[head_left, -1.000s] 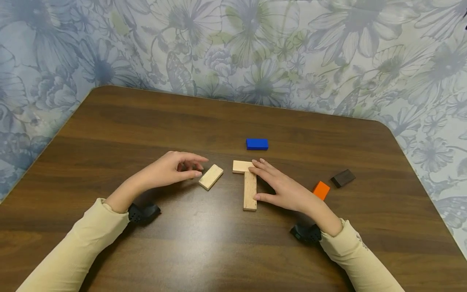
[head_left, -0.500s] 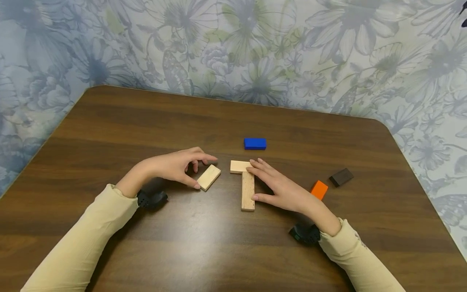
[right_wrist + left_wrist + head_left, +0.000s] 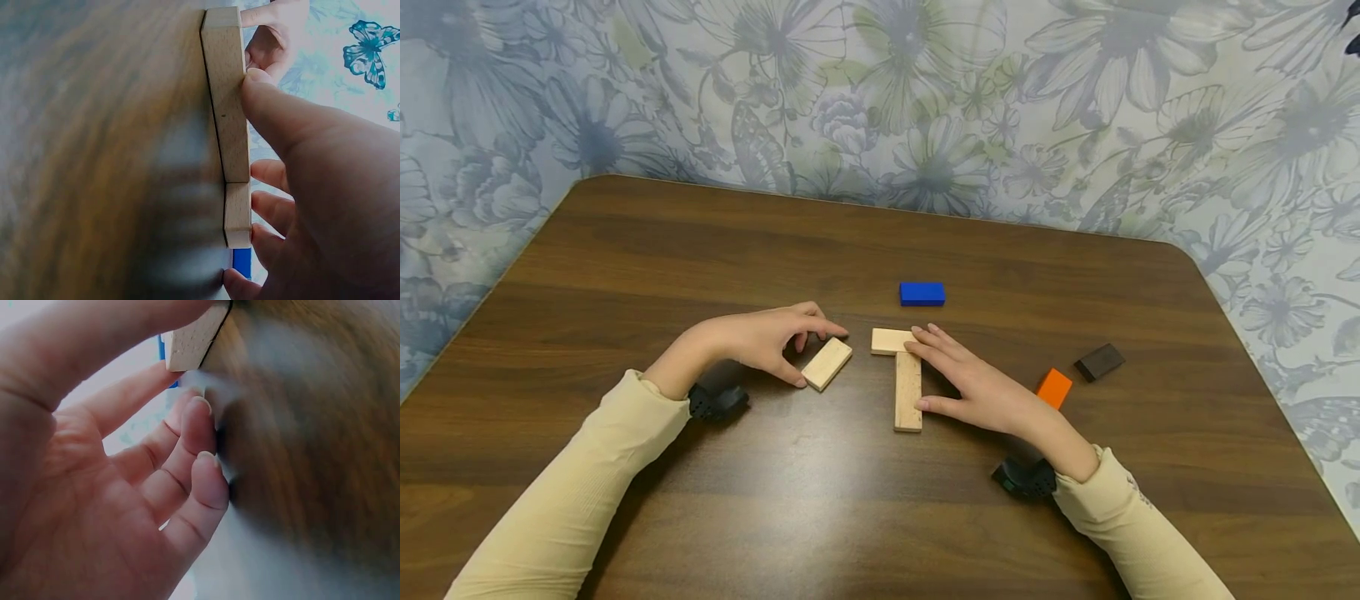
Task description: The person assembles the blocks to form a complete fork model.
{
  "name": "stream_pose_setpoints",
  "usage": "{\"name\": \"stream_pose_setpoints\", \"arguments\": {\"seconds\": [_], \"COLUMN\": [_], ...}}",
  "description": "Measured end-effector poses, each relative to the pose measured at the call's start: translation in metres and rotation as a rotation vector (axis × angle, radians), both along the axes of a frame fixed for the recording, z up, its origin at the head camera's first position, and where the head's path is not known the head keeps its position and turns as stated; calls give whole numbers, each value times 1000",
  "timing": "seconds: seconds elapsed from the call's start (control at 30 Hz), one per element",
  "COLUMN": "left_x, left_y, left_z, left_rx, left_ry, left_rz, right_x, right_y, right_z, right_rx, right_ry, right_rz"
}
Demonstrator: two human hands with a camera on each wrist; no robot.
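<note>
Thumb and forefinger of my left hand (image 3: 760,337) pinch a loose pale wooden block (image 3: 827,364) lying at a slant on the table. In the left wrist view, the end of that block shows between thumb and forefinger; the other fingers are bent below it. Two more wooden blocks meet at a right angle: a crosswise block (image 3: 889,341) and a lengthwise block (image 3: 907,392). My right hand (image 3: 973,383) rests on them with fairly straight fingers. Its fingertips cover the crosswise block's right end, and its thumb touches the lengthwise block's right edge.
A blue block (image 3: 922,293) lies beyond the joined pair. To the right are an orange block (image 3: 1054,388), partly behind the right wrist, and a dark brown block (image 3: 1100,362). Flowered cloth (image 3: 880,100) hangs behind the brown table (image 3: 700,250).
My left hand has moved right and brought thumb and forefinger to the slanted block. The right hand stays on the two joined blocks. The whole view has shifted slightly.
</note>
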State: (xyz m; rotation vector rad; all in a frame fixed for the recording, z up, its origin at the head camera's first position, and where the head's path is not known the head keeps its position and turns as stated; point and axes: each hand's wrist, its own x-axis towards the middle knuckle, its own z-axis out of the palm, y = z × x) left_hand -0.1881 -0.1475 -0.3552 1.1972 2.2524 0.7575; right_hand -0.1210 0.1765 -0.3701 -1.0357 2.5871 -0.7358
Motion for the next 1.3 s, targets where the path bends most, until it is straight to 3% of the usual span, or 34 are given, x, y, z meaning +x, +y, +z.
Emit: {"name": "stream_pose_setpoints", "arguments": {"seconds": [0.53,0.87,1.1,1.3], "left_x": [-1,-1,6,18], "left_y": [-6,-11,-7,0], "left_z": [-12,-14,-10,-1], "left_rx": [110,176,244,306], "left_ry": [10,-94,-138,-170], "left_rz": [31,99,129,150], "right_x": [1,3,3,2], "right_y": [0,1,1,1], "right_z": [-1,0,1,1], "right_rx": [-2,1,0,3], "right_ry": [-6,-4,-5,-1], "right_rz": [-9,-9,-5,-9]}}
